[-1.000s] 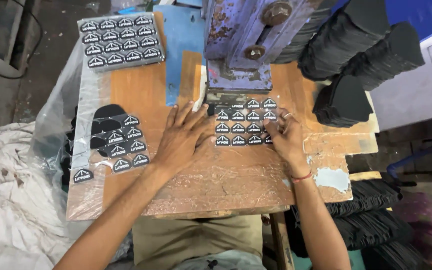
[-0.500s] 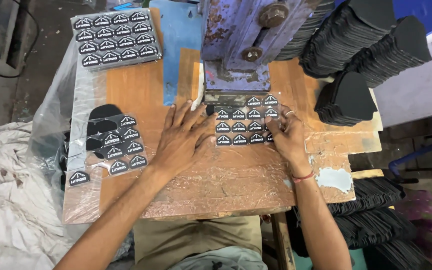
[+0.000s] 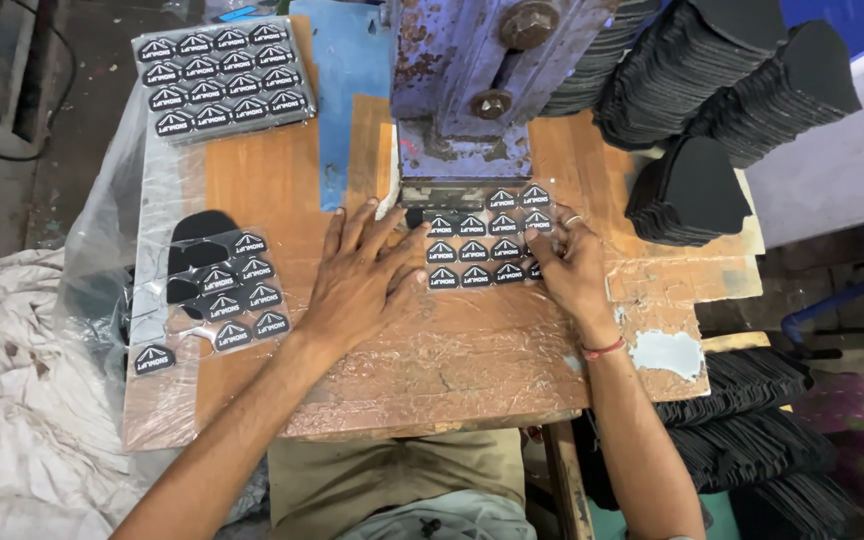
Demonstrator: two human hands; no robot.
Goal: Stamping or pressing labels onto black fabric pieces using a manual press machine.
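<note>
Lying at the tabletop [image 3: 282,170] centre, a sheet of black labelled patches [image 3: 482,240] is pressed flat by both hands: left hand [image 3: 362,280] spread at nine o'clock, right hand [image 3: 572,265] at three o'clock, fingertips on its edge. A blue press [image 3: 462,90] stands at twelve o'clock.

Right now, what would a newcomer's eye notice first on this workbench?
First, the grid of black labels under the blue press, with the left hand and right hand resting flat at its two sides. Then the stacks of black cut pieces at far right, and another label sheet at far left.
</note>
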